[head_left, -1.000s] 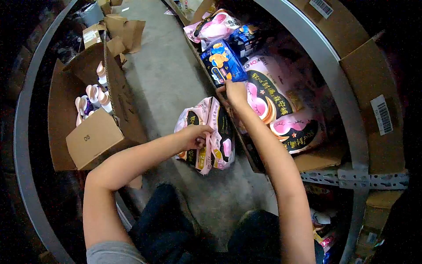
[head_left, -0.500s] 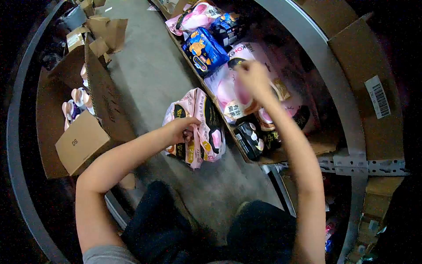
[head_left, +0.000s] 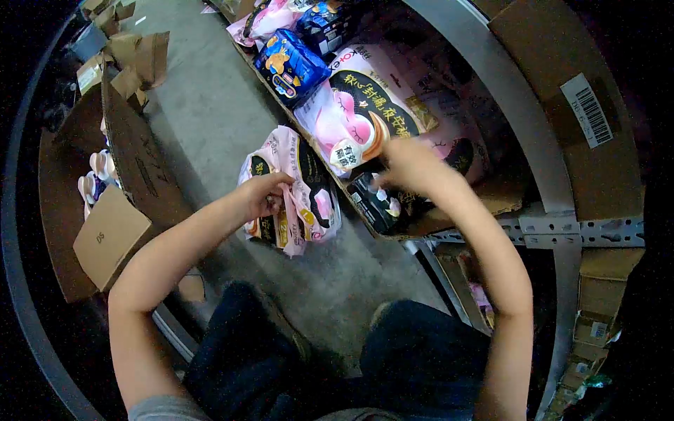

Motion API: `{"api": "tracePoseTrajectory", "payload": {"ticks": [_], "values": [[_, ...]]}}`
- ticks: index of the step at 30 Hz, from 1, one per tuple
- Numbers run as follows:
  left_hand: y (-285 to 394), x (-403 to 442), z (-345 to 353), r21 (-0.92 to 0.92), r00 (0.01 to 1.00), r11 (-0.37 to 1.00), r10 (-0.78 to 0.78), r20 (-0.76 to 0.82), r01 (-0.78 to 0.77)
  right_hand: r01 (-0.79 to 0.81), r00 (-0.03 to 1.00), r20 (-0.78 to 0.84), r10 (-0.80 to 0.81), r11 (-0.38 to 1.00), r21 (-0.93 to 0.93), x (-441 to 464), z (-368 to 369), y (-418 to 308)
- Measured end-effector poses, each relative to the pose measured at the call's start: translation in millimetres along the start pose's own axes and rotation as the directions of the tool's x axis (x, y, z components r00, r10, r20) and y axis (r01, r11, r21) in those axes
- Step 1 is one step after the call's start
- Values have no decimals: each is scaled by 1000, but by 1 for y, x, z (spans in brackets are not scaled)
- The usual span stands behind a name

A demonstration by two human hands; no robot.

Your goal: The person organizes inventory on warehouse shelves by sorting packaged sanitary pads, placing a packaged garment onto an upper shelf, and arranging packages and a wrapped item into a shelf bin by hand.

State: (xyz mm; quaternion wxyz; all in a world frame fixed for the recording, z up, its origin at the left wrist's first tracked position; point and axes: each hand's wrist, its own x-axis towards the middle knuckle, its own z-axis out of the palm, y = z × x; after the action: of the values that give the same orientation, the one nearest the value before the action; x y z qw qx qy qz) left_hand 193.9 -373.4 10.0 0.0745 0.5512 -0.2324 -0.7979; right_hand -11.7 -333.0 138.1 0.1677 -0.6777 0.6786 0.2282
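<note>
My left hand (head_left: 263,194) is closed on the gathered top edge of a pink-and-black sanitary pad pack (head_left: 309,186), just outside the carton. My right hand (head_left: 415,168), smeared by motion, hovers over the near part of an open cardboard carton (head_left: 460,219); its fingers are partly hidden. Below its fingertips lies a small black pack (head_left: 378,205). A large pink Kotex pack (head_left: 375,88) with a sleep-mask picture lies face up in the carton. Beyond it sits a blue pack (head_left: 291,68) with an orange cartoon figure.
On the left stands another open carton (head_left: 144,158) holding pale bottles (head_left: 103,165), with a loose flap (head_left: 112,235) in front. Grey concrete floor (head_left: 200,91) runs between the cartons. A metal shelf beam (head_left: 547,224) crosses on the right, near a labelled carton (head_left: 590,116).
My right hand has come back from the big Kotex pack toward the carton's near end, uncovering that pack's front. My left hand still grips its pack. The whole view has shifted slightly.
</note>
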Motion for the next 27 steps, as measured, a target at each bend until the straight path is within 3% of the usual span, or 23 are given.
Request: {"api": "tracePoseTrajectory", "payload": {"ticks": [1, 2, 3, 4, 7, 10, 12, 14, 16, 17, 22, 24, 26, 27], "values": [[-1, 2, -4, -4, 1000, 1000, 0, -3, 0, 156, 987, -46, -156, 988, -3, -5, 22, 1], [-2, 4, -10, -7, 993, 1000, 16, 119, -15, 308, 947, -94, -308, 951, -14, -7, 45, 4], [-1, 4, -15, -12, 971, 999, 32, 239, -31, 265, 956, -126, -264, 964, -7, -11, 54, 1], [0, 2, -15, -16, 972, 999, 37, 233, -34, 227, 962, -157, -223, 974, 3, -13, 58, -2], [-1, 4, -5, 4, 1000, 1000, 12, 10, -12, 304, 936, -202, -288, 951, 51, -17, 57, 0], [-1, 10, -4, 10, 1000, 1000, -26, 7, 26, 339, 922, -208, -327, 940, 24, -8, 66, 3], [0, 13, -9, -5, 996, 999, -40, 75, 40, 257, 948, -252, -194, 933, 252, 2, 73, -1], [1, 12, -9, -16, 989, 998, -52, 142, 55, 77, 969, -244, -35, 983, 167, -5, 75, -18], [1, 8, -4, -15, 1000, 1000, -27, 1, 27, 32, 948, -318, -17, 999, 40, -8, 83, -28], [-1, 10, -8, 34, 998, 999, -5, 60, 3, 19, 963, -268, -11, 1000, 25, -8, 80, -27], [2, 4, -11, 85, 995, 996, -16, 95, 8, 203, 941, -314, -127, 954, 221, -8, 69, -2], [-1, 9, -12, 28, 986, 999, 17, 166, -22, 126, 969, -242, -40, 928, 350, -16, 41, 1], [-2, 10, -12, 11, 990, 1000, 17, 139, -19, 87, 916, -389, 96, 900, 427, -30, 1, -2], [-2, 13, -13, 22, 990, 1000, 10, 142, -13, 166, 864, -489, 117, 852, 497, -26, -10, 5]]}}
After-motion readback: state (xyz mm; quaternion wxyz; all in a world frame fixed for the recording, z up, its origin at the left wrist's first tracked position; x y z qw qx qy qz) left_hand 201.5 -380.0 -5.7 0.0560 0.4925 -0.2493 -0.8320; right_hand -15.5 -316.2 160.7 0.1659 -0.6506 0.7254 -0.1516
